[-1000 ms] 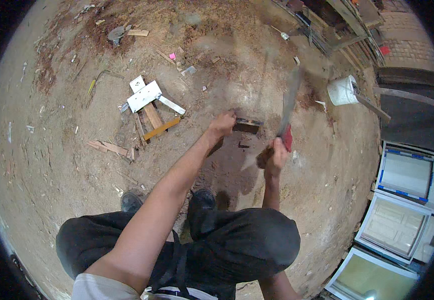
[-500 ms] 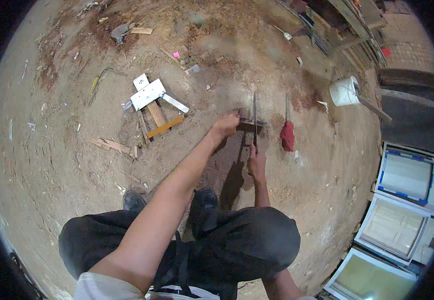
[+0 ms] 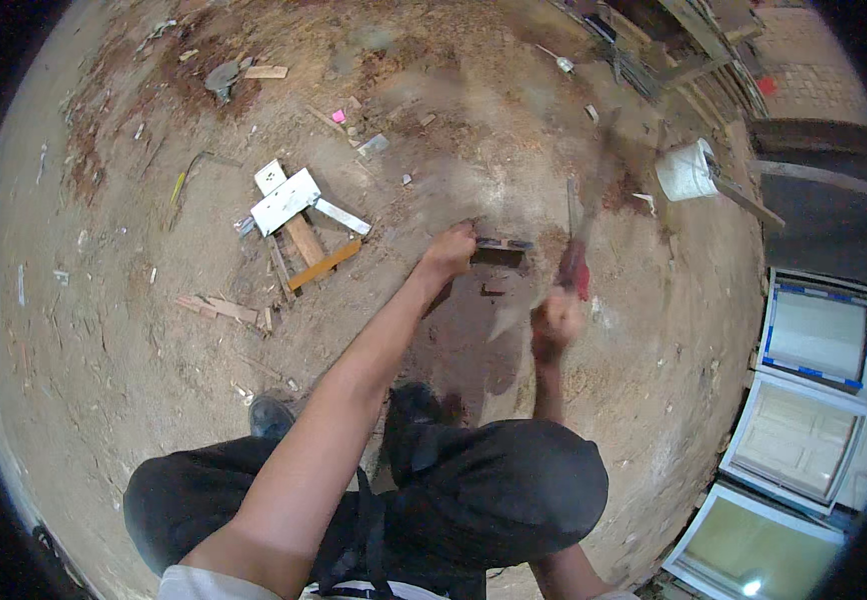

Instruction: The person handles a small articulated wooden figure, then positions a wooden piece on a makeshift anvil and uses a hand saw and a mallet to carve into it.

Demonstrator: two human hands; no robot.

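My left hand [image 3: 451, 250] is closed around the left end of a short, narrow dark strip [image 3: 504, 244], possibly wood, held low over the ground. My right hand [image 3: 557, 318], smeared by motion, grips a long thin-bladed tool [image 3: 604, 175]. Its blade points up and away to the right, too blurred to show whether it is a knife or a saw. Beyond that hand, partly covered by it, lies a tool with a red wrapped handle [image 3: 583, 280] and a thin blade. A small dark piece [image 3: 494, 291] sits on the soil below the strip.
At the left lie a white board [image 3: 287, 202] with wooden slats, a bent yellow-handled tool [image 3: 178, 187] and wood scraps [image 3: 222, 307]. A white bucket [image 3: 687, 172] stands at the right with a plank. Framed panels [image 3: 794, 435] line the right edge. Timber [image 3: 699, 75] is piled behind.
My right hand has swung the long-bladed tool to the right, away from the strip, so its blade now tilts rightward. My left hand keeps its hold on the strip.
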